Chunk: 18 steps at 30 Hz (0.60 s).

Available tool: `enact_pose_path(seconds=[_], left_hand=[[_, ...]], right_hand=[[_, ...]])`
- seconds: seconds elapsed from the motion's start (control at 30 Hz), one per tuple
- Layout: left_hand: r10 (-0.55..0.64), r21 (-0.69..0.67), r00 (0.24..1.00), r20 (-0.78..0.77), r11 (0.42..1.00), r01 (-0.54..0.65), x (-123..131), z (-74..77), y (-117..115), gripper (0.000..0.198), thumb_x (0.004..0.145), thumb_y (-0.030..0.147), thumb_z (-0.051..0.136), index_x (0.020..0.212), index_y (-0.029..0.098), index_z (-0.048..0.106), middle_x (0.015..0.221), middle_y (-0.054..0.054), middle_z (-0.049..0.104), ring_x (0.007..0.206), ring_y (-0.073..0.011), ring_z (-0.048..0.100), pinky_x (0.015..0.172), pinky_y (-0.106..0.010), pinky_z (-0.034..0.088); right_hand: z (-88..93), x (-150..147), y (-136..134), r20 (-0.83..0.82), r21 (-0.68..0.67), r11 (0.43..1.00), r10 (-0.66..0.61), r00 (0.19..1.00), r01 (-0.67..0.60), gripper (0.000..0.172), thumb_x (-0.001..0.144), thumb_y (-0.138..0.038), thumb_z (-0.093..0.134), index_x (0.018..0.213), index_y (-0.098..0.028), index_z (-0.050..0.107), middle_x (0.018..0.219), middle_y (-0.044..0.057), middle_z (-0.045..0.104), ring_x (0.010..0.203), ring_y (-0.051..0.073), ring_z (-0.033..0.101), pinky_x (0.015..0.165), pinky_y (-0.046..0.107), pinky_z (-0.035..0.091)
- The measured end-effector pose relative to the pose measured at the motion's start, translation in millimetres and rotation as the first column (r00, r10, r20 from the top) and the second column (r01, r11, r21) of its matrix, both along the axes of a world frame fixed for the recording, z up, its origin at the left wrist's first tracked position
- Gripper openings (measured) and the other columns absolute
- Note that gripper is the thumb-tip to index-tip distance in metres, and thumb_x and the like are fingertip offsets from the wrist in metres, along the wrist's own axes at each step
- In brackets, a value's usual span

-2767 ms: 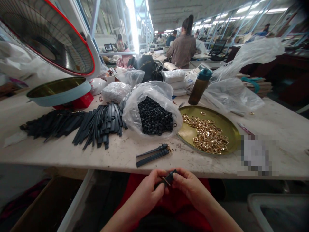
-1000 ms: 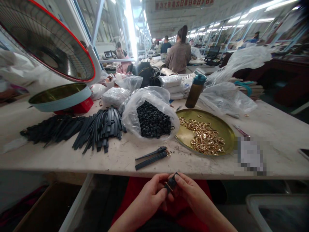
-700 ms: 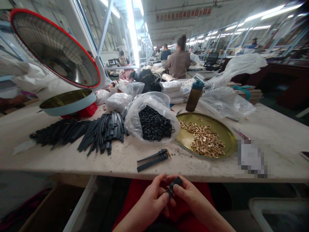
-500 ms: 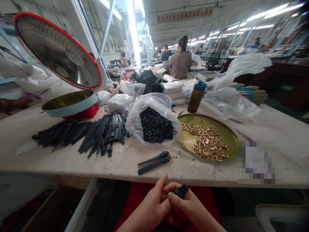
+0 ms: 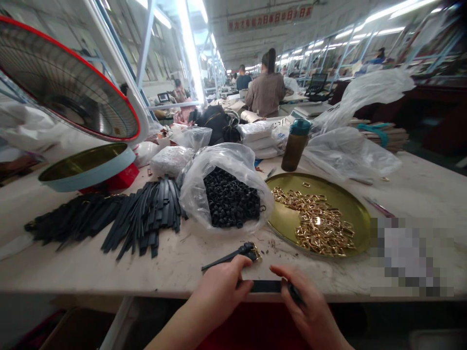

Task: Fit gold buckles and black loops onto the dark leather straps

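A dark strap (image 5: 267, 286) is stretched flat between my two hands at the table's front edge. My left hand (image 5: 225, 283) pinches one end between thumb and fingers. My right hand (image 5: 303, 297) is closed on the other end, where a dark bit sticks out by the palm. Just beyond my left hand lie buckled straps (image 5: 233, 256) with gold buckles, partly covered by it. Farther off, a clear plastic bag (image 5: 193, 194) is full of small black loops (image 5: 233, 199). To its right, a round gold-coloured tray (image 5: 359, 214) carries many gold buckles (image 5: 324, 228).
Long dark straps (image 5: 146, 214) lie in a pile at the left, with a fan (image 5: 73, 92) and its round base (image 5: 87, 170) behind. A bottle (image 5: 295, 146) stands behind the tray. A thin pointed tool (image 5: 379, 207) and a blurred patch lie at the right. People work farther back.
My hands have risen from the lap to the table edge and moved apart, drawing the strap out between them. The left hand now covers part of the buckled straps. The view has shifted.
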<state>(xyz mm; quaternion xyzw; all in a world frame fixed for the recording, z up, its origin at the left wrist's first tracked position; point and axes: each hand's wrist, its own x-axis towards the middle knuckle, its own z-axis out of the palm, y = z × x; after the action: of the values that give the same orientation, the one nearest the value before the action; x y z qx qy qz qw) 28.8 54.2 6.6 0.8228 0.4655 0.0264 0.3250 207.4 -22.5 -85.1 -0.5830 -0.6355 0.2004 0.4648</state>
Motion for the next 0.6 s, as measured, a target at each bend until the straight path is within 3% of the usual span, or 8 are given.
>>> enact_pose_path(seconds=[0.1, 0.17, 0.27, 0.4, 0.53, 0.6], left_hand=[[-0.082, 0.065, 0.996, -0.022, 0.994, 0.083, 15, -3.3, 6, 0.031, 0.076, 0.019, 0.052, 0.106, 0.022, 0.055, 0.084, -0.004, 0.069, 0.078, -0.0208, 0.064, 0.068, -0.027, 0.045], [-0.116, 0.092, 0.993, 0.006, 0.989, 0.114, 24, -5.0, 7, 0.027, 0.079, 0.017, 0.048, 0.105, 0.020, 0.054, 0.082, -0.004, 0.069, 0.075, -0.0192, 0.064, 0.066, -0.026, 0.046], [-0.188, 0.193, 0.980, 0.062, 0.966, 0.174, 38, -7.1, 8, 0.025, 0.084, 0.014, 0.040, 0.102, 0.016, 0.056, 0.083, -0.006, 0.069, 0.074, -0.0183, 0.065, 0.067, -0.026, 0.047], [-0.330, 0.286, 0.937, 0.115, 0.914, 0.287, 57, -8.2, 28, 0.022, 0.083, 0.018, 0.045, 0.101, 0.017, 0.057, 0.083, -0.005, 0.068, 0.075, -0.0172, 0.063, 0.067, -0.025, 0.047], [-0.190, 0.413, 0.979, 0.070, 0.899, 0.145, 84, -10.3, 81, 0.026, 0.083, 0.038, 0.050, 0.096, 0.018, 0.059, 0.089, -0.006, 0.062, 0.079, -0.0179, 0.060, 0.071, -0.027, 0.045], [-0.099, 0.481, 0.995, -0.016, 0.872, 0.095, 100, -16.0, 107, 0.022, 0.083, 0.034, 0.050, 0.089, 0.016, 0.061, 0.093, -0.009, 0.059, 0.086, -0.0214, 0.058, 0.077, -0.032, 0.043]], right_hand=[[3.0, 0, 3, 0.112, 0.097, 0.987, 0.115, 0.987, -0.126, 0.037, 0.081, -0.012, 0.046, 0.116, -0.022, 0.052, 0.107, 0.008, 0.065, 0.097, 0.019, 0.061, 0.084, 0.030, 0.050], [6.2, -3, 6, 0.084, 0.083, 0.985, 0.144, 0.986, -0.151, 0.036, 0.082, -0.015, 0.047, 0.117, -0.021, 0.051, 0.106, 0.009, 0.065, 0.096, 0.020, 0.061, 0.082, 0.029, 0.050], [9.9, -6, 14, -0.123, -0.073, 0.980, 0.177, 0.977, -0.187, 0.025, 0.087, -0.026, 0.044, 0.106, -0.019, 0.058, 0.096, 0.009, 0.068, 0.088, 0.019, 0.063, 0.075, 0.027, 0.051], [6.4, -2, 24, -0.398, -0.245, 0.936, 0.143, 0.906, -0.254, 0.033, 0.087, -0.042, 0.040, 0.087, -0.017, 0.062, 0.077, 0.005, 0.066, 0.069, 0.018, 0.061, 0.061, 0.026, 0.050], [4.0, 14, 32, -0.344, -0.354, 0.933, -0.061, 0.937, -0.069, 0.035, 0.082, -0.049, 0.046, 0.081, -0.018, 0.062, 0.072, 0.004, 0.063, 0.068, 0.019, 0.057, 0.061, 0.027, 0.046], [6.3, 23, 35, -0.336, -0.373, 0.927, -0.162, 0.928, 0.027, 0.037, 0.080, -0.052, 0.047, 0.079, -0.019, 0.062, 0.071, 0.004, 0.063, 0.069, 0.020, 0.056, 0.061, 0.027, 0.045]])
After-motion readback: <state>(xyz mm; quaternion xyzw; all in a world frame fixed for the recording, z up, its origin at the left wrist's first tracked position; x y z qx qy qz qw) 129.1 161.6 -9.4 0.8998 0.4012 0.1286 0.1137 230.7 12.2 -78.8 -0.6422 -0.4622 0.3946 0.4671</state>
